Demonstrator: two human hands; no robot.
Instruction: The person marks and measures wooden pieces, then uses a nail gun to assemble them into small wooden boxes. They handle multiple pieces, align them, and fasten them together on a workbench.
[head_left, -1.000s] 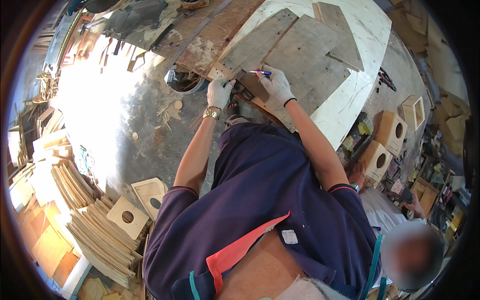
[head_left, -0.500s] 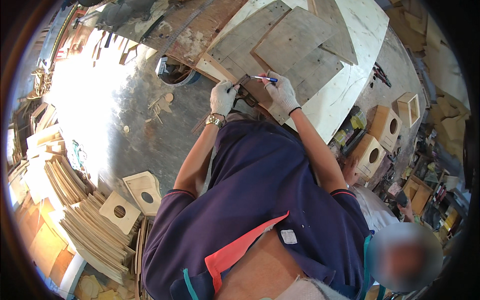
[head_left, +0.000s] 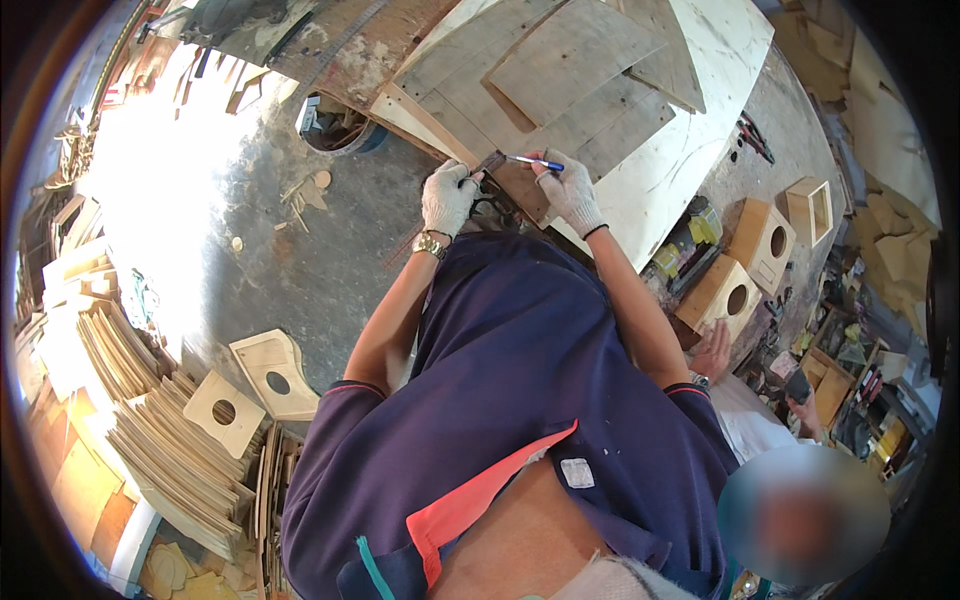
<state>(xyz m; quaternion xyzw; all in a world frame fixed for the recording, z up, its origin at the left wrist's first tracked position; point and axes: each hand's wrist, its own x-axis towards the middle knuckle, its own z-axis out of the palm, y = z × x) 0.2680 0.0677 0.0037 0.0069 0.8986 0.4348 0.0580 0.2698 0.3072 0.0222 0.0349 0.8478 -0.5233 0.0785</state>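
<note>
At the table corner in front of me, my right hand (head_left: 572,192), in a whitish knit glove, is closed on a blue and white pen (head_left: 548,164). The pen lies nearly level, its tip pointing left at a small dark block-like piece (head_left: 491,161). My left hand (head_left: 449,198), gloved the same way, is closed with thumb and fingers together against the lower end of that piece. What kind of thing it is, I cannot make out. A dark metal tool or fitting (head_left: 492,205) shows between my hands. Beyond them lie grey-brown plywood panels (head_left: 580,60), some overlapping.
Beside the table at left stands a bucket (head_left: 345,135) of scraps. Wooden boxes with round holes (head_left: 735,297) stand at right, near a co-worker's hand (head_left: 712,350). Stacked thin boards (head_left: 170,460) and cut panels with holes (head_left: 275,378) lie at lower left.
The view has shifted slightly, so the panels and bucket sit a little farther left. The pen stays in my right hand close to the dark piece. The co-worker's hand shows more fully beside the box.
</note>
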